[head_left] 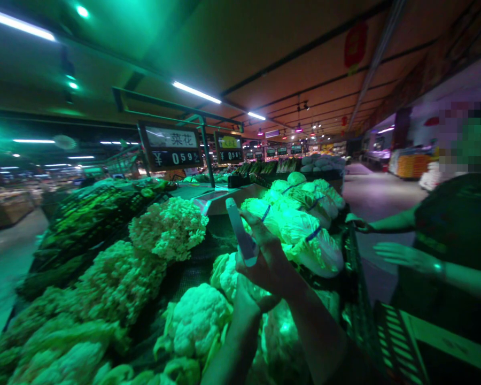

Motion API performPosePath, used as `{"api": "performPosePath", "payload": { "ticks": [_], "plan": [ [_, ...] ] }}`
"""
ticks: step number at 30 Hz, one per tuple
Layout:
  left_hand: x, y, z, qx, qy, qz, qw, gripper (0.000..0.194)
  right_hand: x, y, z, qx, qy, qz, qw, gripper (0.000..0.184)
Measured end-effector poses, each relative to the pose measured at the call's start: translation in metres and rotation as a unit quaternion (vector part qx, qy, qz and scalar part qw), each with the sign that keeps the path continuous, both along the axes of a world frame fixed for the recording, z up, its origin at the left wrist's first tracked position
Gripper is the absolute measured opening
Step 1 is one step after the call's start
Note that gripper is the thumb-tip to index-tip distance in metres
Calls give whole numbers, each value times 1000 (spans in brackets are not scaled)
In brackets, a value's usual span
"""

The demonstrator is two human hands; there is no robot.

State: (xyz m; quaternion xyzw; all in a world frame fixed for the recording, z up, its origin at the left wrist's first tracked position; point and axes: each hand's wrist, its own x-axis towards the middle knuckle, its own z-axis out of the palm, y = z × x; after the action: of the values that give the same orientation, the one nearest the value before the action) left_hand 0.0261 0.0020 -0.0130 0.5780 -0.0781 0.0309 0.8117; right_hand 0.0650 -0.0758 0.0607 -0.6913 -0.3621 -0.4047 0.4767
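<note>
Right hand (264, 262) closed snugly around a pale smartphone (240, 232), upright and steady, just above market cauliflowers (196, 321) and banded napa cabbages (300, 235). Left hand (244, 305) low against the right wrist, its grip impossible to tell.

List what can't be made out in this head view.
- Screen of the pale slim rectangular phone: turned edge-on to the head view, gripped by the right hand.
- Fingers of the left hand: hidden behind the right hand.
- Small black price signs down the far aisle: too small and blurred to read.
</note>
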Motion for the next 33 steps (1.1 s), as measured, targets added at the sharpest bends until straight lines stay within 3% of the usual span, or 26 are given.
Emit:
{"api": "performPosePath", "payload": {
  "ticks": [7,21,27,33],
  "plan": [
    [-5,0,3,9,8,5,1000,97,-2,-1,0,-2,3,0,1000,70],
    [0,1,1,7,-13,-13,1000,74,-5,-1,2,3,2,25,1000,69],
    [2,1,-3,-2,-19,-12,1000,79,-7,-2,5,-3,-3,32,999,61],
    [0,0,-3,-13,-15,-6,1000,86,-9,-1,7,-4,38,48,998,71]
  ]
}}
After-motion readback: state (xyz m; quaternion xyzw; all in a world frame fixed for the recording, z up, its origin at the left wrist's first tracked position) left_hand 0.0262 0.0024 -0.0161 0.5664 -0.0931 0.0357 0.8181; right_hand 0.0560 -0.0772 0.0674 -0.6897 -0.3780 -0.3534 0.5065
